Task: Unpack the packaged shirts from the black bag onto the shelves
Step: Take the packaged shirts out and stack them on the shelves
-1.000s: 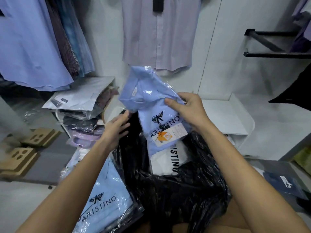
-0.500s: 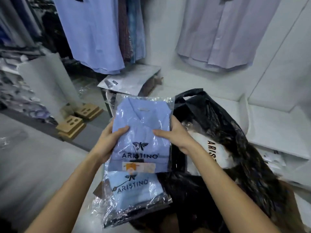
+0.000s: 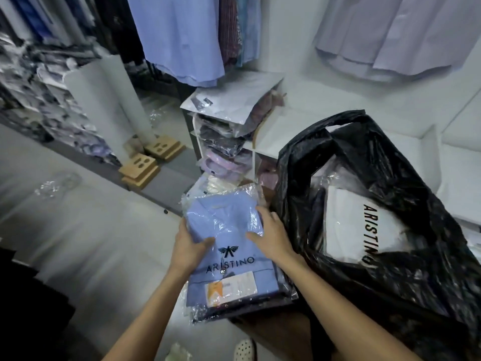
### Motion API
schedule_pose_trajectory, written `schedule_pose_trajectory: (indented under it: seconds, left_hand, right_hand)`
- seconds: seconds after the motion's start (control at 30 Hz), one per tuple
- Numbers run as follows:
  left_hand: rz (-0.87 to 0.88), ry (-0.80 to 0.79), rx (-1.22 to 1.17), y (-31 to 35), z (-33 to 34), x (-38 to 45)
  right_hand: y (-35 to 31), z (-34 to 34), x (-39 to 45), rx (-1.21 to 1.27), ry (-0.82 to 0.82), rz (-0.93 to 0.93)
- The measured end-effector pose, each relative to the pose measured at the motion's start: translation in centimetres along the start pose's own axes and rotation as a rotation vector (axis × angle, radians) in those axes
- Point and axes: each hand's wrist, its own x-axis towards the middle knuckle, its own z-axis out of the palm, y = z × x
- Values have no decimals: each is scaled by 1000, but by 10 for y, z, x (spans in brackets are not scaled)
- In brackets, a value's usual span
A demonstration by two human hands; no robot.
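A light blue packaged shirt (image 3: pixel 229 246) in clear plastic, printed ARISTINO, lies on top of a small stack of packaged shirts low at centre. My left hand (image 3: pixel 188 247) grips its left edge, thumb on top. My right hand (image 3: pixel 273 234) rests on its right side with the thumb across the front. To the right stands the open black bag (image 3: pixel 390 277), with a white packaged shirt (image 3: pixel 348 230) showing inside. Behind the stack is a white shelf unit (image 3: pixel 260 149) holding several packaged shirts.
A white packaged shirt (image 3: pixel 234 100) tops the shelf unit. Blue and lilac shirts (image 3: pixel 182 37) hang above. Wooden blocks (image 3: pixel 145 165) sit on a grey ledge at left, beside a white roll (image 3: pixel 109 100). A bare white ledge (image 3: pixel 463 178) runs to the right.
The blue packaged shirt came out of the black bag, moved left and down, and now lies on the stack. Both hands went with it, and my view dropped lower.
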Motion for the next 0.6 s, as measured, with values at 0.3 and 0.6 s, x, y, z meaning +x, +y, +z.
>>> schedule_pose_trajectory:
  seconds: [0.3,0.6]
  left_hand:
    - [91,75,384,51,27,-7]
    - [764,-139,131,141,130,-38]
  right_hand:
    - [-33,-39,-17,213,151,-227]
    - [31,-130,-38,58,437,65]
